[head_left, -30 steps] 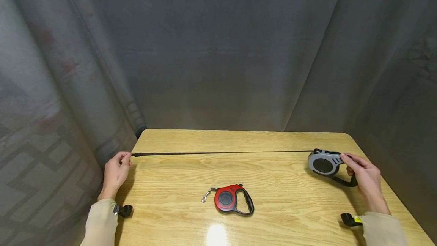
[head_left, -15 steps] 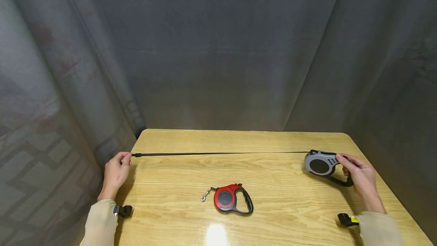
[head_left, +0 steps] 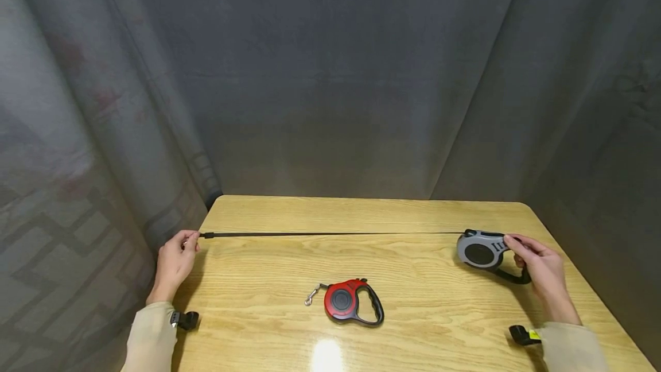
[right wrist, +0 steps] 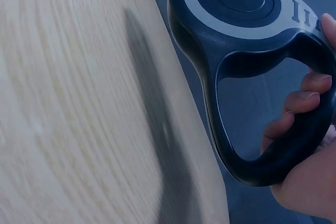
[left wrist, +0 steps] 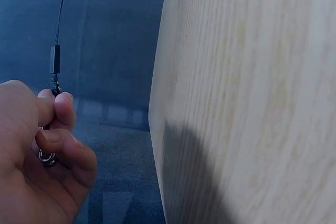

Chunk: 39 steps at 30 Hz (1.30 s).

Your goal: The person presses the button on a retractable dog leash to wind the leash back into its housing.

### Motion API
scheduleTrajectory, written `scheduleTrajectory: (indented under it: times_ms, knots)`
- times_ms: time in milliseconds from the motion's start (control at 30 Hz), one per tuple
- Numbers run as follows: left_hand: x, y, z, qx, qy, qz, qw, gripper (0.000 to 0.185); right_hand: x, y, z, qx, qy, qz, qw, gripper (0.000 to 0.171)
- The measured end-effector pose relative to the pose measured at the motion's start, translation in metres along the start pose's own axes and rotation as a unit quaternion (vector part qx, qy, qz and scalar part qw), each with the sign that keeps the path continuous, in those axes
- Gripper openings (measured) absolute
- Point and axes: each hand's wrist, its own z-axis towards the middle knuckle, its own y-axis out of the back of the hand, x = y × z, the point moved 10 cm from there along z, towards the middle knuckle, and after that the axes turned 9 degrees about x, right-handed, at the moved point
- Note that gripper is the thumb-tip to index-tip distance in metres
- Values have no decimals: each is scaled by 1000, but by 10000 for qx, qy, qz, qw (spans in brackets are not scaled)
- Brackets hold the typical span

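risk first, my read: the black cord [head_left: 330, 233] is stretched taut across the far half of the tabletop [head_left: 413, 303] between my two hands. if my left pinch slips, the spring likely whips the clip back toward the reel and my right hand. if my right thumb comes off the lock area, same result from the other end.

left hand [head_left: 172, 263]: thumb and forefinger [left wrist: 62, 109] pressed together on the cord's end, just off the tabletop's left edge. metal clip [left wrist: 47, 157] sits under the curled fingers; other fingers loosely curled.

right hand [head_left: 542, 271]: fingers [right wrist: 302, 100] wrapped through the black handle loop of the grey retractable leash [head_left: 482, 250], thumb on top near the ribbed button. grip is closed on the handle. leash body is near the right edge, far side; can't tell if it rests on the tabletop or hangs just above.

red retractable leash [head_left: 351, 301] lies flat near centre, cord wound in, untouched, well apart from both hands.
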Motion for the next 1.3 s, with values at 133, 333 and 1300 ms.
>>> scheduleTrajectory:
  times_ms: [133,333,1300]
  knots:
    - [-2,2,0,-56,-179,35,9998,31,3,-2,-3,-3,-1,-171,9999,15]
    - [-3,4,-1,-80,-246,23,9997,31,8,-3,-6,17,31,-198,9998,14]
    - [-6,-1,-1,-6,-247,-77,9997,32,19,-17,-9,305,156,-181,9992,15]
